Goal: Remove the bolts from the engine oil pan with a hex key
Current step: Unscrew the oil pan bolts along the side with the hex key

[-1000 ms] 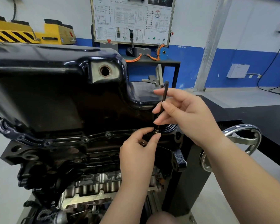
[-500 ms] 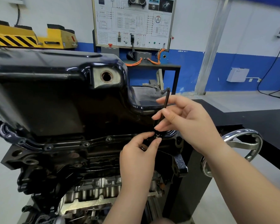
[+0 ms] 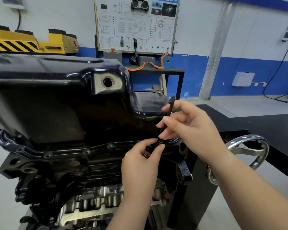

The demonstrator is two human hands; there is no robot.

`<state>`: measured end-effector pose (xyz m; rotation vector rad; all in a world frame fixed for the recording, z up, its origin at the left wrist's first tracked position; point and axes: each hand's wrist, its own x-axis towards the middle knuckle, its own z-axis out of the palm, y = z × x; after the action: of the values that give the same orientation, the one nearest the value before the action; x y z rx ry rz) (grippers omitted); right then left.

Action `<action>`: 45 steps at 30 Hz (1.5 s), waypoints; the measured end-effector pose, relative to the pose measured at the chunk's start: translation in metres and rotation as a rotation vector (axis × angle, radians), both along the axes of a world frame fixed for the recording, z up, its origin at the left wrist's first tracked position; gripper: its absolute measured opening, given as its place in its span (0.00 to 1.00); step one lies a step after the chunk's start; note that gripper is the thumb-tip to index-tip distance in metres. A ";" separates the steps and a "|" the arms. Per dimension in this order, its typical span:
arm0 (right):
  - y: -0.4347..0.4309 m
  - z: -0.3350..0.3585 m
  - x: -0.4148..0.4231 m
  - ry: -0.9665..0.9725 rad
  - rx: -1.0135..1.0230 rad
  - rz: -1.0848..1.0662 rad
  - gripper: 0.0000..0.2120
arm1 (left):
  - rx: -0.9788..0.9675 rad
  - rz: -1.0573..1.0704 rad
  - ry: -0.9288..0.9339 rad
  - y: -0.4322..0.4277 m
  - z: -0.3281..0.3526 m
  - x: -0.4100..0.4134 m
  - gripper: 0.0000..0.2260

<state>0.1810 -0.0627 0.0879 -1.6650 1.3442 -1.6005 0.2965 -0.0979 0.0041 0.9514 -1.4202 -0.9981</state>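
Head view: black engine oil pan (image 3: 60, 103), flange bolts (image 3: 86, 152) along its near edge. Right hand (image 3: 189, 128) pinching upright hex key (image 3: 169, 112) at the pan's right corner. Left hand (image 3: 140, 165) thumb and forefinger closed around the bolt (image 3: 160, 143) at the key's lower tip.

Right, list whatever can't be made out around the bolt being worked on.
Head view only:
- Bolt: mostly covered by the left hand fingertips; how far out it is cannot be told.
- Hex key: its tip is hidden at the bolt, and the right hand covers the mid-shaft.
- Oil pan: its left end is cut off by the frame edge.
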 end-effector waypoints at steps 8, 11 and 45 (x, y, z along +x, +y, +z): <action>-0.001 -0.001 0.002 0.038 -0.017 -0.027 0.05 | 0.009 -0.004 -0.012 0.000 0.000 0.001 0.05; -0.003 0.000 0.000 0.034 -0.031 -0.084 0.09 | 0.011 -0.007 -0.010 0.000 0.001 0.000 0.06; -0.004 -0.007 0.010 0.307 -0.192 -0.299 0.05 | -0.008 -0.002 -0.051 0.000 0.006 0.003 0.08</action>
<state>0.1910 -0.0667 0.0808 -1.9616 1.7055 -1.7368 0.2998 -0.0978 0.0099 0.9760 -1.4664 -0.9747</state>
